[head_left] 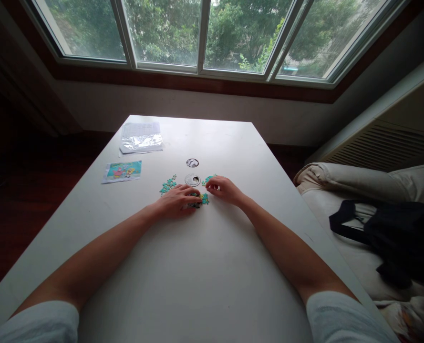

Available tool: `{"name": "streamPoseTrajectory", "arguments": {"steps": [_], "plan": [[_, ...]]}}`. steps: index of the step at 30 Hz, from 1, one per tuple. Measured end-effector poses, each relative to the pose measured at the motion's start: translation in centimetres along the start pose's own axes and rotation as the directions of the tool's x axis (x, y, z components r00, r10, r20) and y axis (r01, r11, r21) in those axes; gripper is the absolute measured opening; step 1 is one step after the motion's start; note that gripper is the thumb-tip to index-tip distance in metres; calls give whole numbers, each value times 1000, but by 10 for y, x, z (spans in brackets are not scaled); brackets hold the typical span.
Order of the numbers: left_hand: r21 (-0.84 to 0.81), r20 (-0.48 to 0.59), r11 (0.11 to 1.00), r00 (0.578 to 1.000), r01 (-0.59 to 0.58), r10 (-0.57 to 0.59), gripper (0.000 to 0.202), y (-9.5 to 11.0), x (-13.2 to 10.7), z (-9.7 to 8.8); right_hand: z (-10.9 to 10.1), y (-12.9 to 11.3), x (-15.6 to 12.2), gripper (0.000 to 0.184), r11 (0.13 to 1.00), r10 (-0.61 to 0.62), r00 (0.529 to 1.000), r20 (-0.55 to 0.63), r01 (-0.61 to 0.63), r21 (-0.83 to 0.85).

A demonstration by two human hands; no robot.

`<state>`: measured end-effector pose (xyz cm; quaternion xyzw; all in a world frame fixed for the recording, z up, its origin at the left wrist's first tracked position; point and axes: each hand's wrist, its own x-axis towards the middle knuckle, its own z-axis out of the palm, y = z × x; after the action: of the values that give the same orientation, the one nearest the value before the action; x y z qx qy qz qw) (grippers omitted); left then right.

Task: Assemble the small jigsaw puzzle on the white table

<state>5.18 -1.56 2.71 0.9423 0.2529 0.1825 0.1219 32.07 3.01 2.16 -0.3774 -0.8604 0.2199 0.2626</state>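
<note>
Small turquoise and yellow jigsaw puzzle pieces [205, 198] lie in a pile on the white table, partly under the fingers of my left hand [178, 201]. That hand is open, its fingers stretched over the pile. My right hand [226, 189] is to the right, with thumb and fingers curled together; whatever is between the fingertips is hidden. Beside those fingertips sits a small group of puzzle pieces [208, 179]. Another group of pieces [168, 185] is spread beyond my left hand. Between the two groups rests a round metal tin [192, 179].
Farther back on the table [197, 276] is a shiny round lid-like disc [192, 163]. At left lie a colourful cartoon picture sheet [123, 171] and a clear plastic bag with papers [141, 138]. A cushioned seat with a dark bag [401, 238] borders the right side.
</note>
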Motion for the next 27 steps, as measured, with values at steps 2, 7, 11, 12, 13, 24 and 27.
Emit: {"name": "streamPoseTrajectory", "arguments": {"steps": [2, 7, 11, 12, 13, 24, 27], "plan": [[0, 6, 1000, 1000, 4, -4, 36, 0, 0, 0, -11, 5, 0, 11, 998, 56, 996, -70, -57, -7], [18, 17, 1000, 1000, 4, -4, 38, -1, 0, 1, -43, 16, -5, 11, 980, 185, 982, 45, -181, -83], [6, 4, 1000, 1000, 2, -2, 38, -1, 1, 3, -52, 14, -10, 16, 972, 225, 930, 289, -195, -129], [3, 0, 1000, 1000, 3, -3, 38, -1, 1, 4, -51, 13, -11, 18, 971, 228, 926, 301, -192, -144], [2, -6, 1000, 1000, 6, -6, 37, -2, 1, 5, -49, 12, -11, 19, 969, 229, 927, 297, -188, -158], [-57, -286, 980, 937, 192, -200, 27, -28, -5, 5, -32, 18, -7, 16, 977, 187, 950, 251, -153, -148], [-79, -324, 974, 918, 213, -227, 26, -32, -7, 6, -32, 20, -6, 15, 983, 142, 953, 269, -104, -152]]}}
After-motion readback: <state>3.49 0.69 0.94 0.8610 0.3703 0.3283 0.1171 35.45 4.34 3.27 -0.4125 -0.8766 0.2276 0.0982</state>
